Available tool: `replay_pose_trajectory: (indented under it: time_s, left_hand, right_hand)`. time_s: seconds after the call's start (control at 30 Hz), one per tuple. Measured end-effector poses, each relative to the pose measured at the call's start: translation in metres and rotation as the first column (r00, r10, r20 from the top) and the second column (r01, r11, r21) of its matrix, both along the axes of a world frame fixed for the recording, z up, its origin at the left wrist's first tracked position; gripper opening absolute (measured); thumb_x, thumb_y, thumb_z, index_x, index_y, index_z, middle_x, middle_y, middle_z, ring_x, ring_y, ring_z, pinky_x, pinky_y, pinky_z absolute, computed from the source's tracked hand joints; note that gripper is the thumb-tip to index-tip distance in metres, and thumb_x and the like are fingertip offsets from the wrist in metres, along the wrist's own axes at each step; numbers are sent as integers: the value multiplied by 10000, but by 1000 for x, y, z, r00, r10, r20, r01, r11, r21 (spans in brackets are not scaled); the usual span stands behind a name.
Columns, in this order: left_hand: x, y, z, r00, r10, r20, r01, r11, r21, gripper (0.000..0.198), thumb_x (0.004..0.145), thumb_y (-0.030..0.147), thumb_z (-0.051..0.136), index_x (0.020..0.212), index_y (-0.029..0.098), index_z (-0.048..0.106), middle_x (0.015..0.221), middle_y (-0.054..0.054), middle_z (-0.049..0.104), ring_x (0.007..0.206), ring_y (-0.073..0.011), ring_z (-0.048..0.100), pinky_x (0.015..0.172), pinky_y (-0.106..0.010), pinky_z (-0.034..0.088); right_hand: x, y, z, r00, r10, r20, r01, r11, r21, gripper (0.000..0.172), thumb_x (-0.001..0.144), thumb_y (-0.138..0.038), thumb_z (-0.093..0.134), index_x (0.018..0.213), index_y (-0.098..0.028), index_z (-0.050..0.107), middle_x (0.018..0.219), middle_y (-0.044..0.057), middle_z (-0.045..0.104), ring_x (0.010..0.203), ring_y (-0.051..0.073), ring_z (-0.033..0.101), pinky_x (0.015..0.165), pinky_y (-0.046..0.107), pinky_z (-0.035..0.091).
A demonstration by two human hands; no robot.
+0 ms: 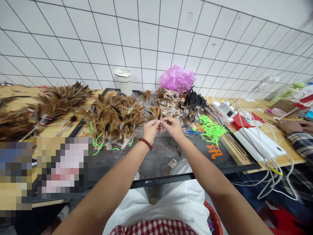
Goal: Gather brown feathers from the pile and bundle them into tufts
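Note:
My left hand, with a dark red bead bracelet on its wrist, and my right hand meet above the middle of the dark glass tabletop. Both have closed fingertips. A small brown feather bunch rises from between them, its base hidden by the fingers; I cannot tell which hand bears it. Left of my hands lies a large heap of brown feathers with bright green ties. To the right are bright green strips and blue-handled scissors.
A white lidded cup and a pink plastic bag stand by the tiled wall. Black feathers lie near the bag. White power strips with cables are at right, beside another person's hands. More feathers lie far left.

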State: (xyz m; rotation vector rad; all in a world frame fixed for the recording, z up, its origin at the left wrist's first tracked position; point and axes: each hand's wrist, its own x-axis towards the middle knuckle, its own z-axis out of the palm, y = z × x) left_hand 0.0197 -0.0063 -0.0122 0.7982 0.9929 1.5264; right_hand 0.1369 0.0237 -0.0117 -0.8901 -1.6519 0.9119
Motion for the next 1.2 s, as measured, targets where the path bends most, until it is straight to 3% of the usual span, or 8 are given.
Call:
replay_pose_trajectory:
  time_s: [0.13,0.23,0.37,0.57,0.77,0.97,1.07,1.2]
  left_hand:
    - [1,1,-1,1000,9,-22,-9,1000,-17,239,622,315,736,665,98,643,552,-10,608,461,-96,551,499,-246,489]
    - [1,1,0,996,73,-60,-75,996,-38,201,659,288,700,632,109,613,526,3,581,436,-89,530,442,-219,450]
    - [0,2,1,993,114,-33,-115,993,-36,137,694,238,655,677,109,614,515,17,555,421,-71,503,410,-186,400]
    - [0,1,2,997,80,10,-80,997,-2,178,684,266,678,651,104,612,520,10,563,421,-62,490,442,-194,417]
    - [1,0,2,998,52,-25,-52,999,-4,191,673,274,694,644,100,620,519,-1,570,430,-75,504,432,-200,413]
    - [0,0,3,994,113,10,-113,993,-41,211,689,305,693,703,110,611,559,-1,585,455,-78,533,469,-212,449]
    - [1,0,4,992,125,28,-124,992,-35,226,665,309,713,723,110,625,610,-13,617,482,-83,550,489,-223,465]
    - [4,-1,4,989,136,59,-135,991,-19,253,603,315,755,714,112,654,610,4,619,510,-81,543,518,-225,470]
  right_hand:
    - [2,-6,2,939,-179,293,83,946,313,139,790,-259,551,769,-197,674,673,11,604,643,127,524,647,250,410]
    - [1,-10,6,889,-267,372,115,916,384,142,807,-250,527,772,-205,657,687,9,606,657,128,528,651,243,399]
    - [0,-11,9,883,-344,318,229,909,347,120,813,-249,510,773,-194,609,653,-11,576,601,115,496,599,229,381]
    - [0,-13,9,901,-222,373,77,927,367,154,826,-265,536,906,-197,648,744,15,624,683,132,548,655,239,416]
    - [-2,-15,10,866,-318,386,156,905,396,144,833,-262,514,833,-198,644,794,31,628,721,140,559,684,246,419]
    - [1,-8,16,902,-429,58,400,878,263,117,812,-259,490,764,-183,566,658,-21,538,585,100,472,604,225,401]
    - [-2,-8,14,930,-368,17,359,915,187,118,800,-271,501,750,-182,560,639,-27,536,561,93,462,578,218,396]
    - [-11,-16,9,937,-294,187,256,946,201,119,792,-274,524,724,-190,574,626,-20,559,576,104,483,581,222,389]
